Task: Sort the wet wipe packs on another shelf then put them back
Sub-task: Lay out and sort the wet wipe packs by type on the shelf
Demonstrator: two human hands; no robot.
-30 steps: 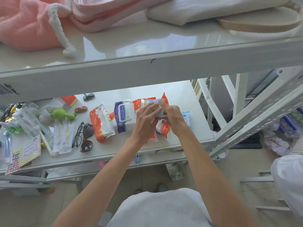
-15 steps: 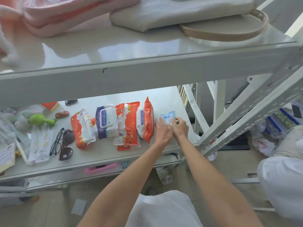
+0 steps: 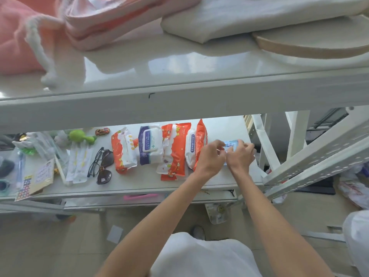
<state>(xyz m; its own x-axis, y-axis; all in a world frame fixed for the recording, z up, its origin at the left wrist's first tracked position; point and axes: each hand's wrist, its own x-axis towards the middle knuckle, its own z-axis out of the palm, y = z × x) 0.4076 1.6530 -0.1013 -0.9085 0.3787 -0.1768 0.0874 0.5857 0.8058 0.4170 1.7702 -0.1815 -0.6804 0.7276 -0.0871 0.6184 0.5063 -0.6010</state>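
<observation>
**Inspector:** Surface and surroundings?

**Assistant:** A white metal rack. The upper shelf (image 3: 179, 80) is glossy and carries pink fabric (image 3: 18, 37), a folded white cloth (image 3: 249, 15) and a round tray (image 3: 311, 45). The lower shelf (image 3: 225, 126) carries the packs, with sunglasses (image 3: 103, 166), a green toy (image 3: 79, 135) and a toy car (image 3: 102, 131) to their left. The floor below is pale tile.

**Inspector:** The packs?

**Assistant:** Four large wet wipe packs lie in a row, long axes running front to back: an orange-and-white pack (image 3: 122, 149), a purple-and-white pack (image 3: 150, 145) with its lid face up, a wide orange pack (image 3: 175, 150), then an orange pack on its edge (image 3: 196, 144). A small blue pack (image 3: 231, 144) sits at the right end, near the shelf's right edge, long axis running left to right.

**Inspector:** Hands?

**Assistant:** The left hand (image 3: 211, 157) and right hand (image 3: 240, 154) are both at the small blue pack, fingers curled narrow and pinching its near edge. It appears to rest on the shelf; I cannot tell whether it is lifted.
</observation>
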